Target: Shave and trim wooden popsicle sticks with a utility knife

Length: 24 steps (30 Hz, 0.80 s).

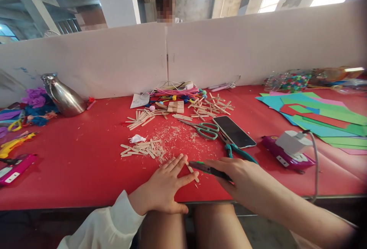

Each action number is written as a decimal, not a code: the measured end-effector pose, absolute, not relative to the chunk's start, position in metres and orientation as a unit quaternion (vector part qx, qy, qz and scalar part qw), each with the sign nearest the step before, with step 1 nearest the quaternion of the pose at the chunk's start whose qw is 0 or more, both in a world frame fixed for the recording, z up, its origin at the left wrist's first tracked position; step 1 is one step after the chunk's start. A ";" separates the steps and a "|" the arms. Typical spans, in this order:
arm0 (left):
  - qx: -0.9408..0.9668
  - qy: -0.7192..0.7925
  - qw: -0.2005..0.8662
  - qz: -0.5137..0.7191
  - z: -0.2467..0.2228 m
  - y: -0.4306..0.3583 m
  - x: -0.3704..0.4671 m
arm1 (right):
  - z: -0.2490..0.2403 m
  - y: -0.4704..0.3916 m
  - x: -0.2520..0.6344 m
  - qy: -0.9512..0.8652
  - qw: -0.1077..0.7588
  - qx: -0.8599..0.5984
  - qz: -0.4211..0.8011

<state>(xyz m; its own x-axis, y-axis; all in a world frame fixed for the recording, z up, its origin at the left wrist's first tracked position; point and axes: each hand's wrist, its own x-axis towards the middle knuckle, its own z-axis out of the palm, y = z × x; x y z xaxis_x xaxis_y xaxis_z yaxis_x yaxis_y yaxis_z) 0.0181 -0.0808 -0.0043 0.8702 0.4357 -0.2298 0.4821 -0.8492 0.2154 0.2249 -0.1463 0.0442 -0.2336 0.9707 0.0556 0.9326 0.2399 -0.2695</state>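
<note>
Stick under L hand, mkgs on paper unreadable.

"How does the worktop look?"
"Smooth, with a soft sheen, rather like vinyl. The stick is plain matt wood; the shavings are rough and woody."
"And the cutter?"
"Dark, apparently plastic at the grip."
"The jug?"
"Polished metal, quite glossy."
"Scissors?"
"Metal blades, smooth plastic handles. The phone has a glossy, glassy screen; the sheets look like matt paper."
"The partition?"
"Smooth and matt."
</note>
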 end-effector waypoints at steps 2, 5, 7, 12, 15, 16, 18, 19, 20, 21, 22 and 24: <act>0.958 0.236 0.138 -0.090 -0.004 -0.079 0.018 | 0.050 -0.141 0.222 -0.784 0.094 -0.604 0.106; 0.958 0.231 0.139 -0.094 -0.004 -0.078 0.018 | 0.056 -0.134 0.222 -0.773 0.089 -0.610 0.148; 0.959 0.230 0.136 -0.093 -0.004 -0.078 0.018 | 0.056 -0.132 0.227 -0.754 0.101 -0.621 0.190; 0.959 0.235 0.129 -0.087 -0.005 -0.080 0.018 | 0.038 -0.136 0.243 -0.645 0.182 -0.660 0.339; 0.959 0.239 0.131 -0.076 -0.006 -0.081 0.018 | 0.028 -0.145 0.245 -0.620 0.201 -0.669 0.357; 0.959 0.239 0.131 -0.075 -0.006 -0.081 0.018 | 0.026 -0.148 0.243 -0.643 0.208 -0.659 0.329; 0.960 0.237 0.130 -0.075 -0.005 -0.082 0.018 | 0.023 -0.156 0.239 -0.697 0.215 -0.635 0.255; 0.960 0.237 0.129 -0.077 -0.005 -0.082 0.019 | 0.021 -0.159 0.237 -0.715 0.211 -0.629 0.220; 0.960 0.237 0.127 -0.078 -0.004 -0.082 0.019 | 0.020 -0.162 0.236 -0.729 0.207 -0.625 0.188; 0.960 0.239 0.124 -0.078 -0.003 -0.082 0.019 | 0.018 -0.164 0.235 -0.739 0.202 -0.623 0.158; 0.960 0.240 0.123 -0.079 -0.003 -0.081 0.019 | 0.017 -0.166 0.235 -0.748 0.199 -0.619 0.131; 0.960 0.242 0.120 -0.079 -0.003 -0.081 0.020 | 0.015 -0.168 0.235 -0.761 0.200 -0.610 0.092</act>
